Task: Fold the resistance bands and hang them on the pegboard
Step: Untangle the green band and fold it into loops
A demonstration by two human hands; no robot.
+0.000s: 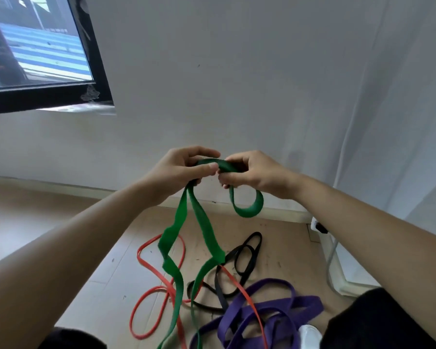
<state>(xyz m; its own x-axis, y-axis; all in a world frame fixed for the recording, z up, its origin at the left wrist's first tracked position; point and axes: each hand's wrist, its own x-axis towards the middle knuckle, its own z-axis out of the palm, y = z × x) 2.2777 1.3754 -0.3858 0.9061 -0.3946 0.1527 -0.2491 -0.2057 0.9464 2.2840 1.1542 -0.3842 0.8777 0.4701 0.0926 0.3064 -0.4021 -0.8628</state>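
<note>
Head view: both hands, left (184, 170) and right (249, 172), pinch the wide green rubber resistance band (202, 222) at chest height, its loops trailing to the floor (106, 285). Folding is under way; the next move likely calls for gathering the slack. No pegboard is in view.

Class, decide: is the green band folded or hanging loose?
Loose: left hand and right hand pinch the green band; long strands trail to the floor.

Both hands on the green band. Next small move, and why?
Probably gather the next length of the wide green rubber band with the left hand into the pinch of the right hand: only one short loop is formed, and most of it hangs to the floor.
</note>
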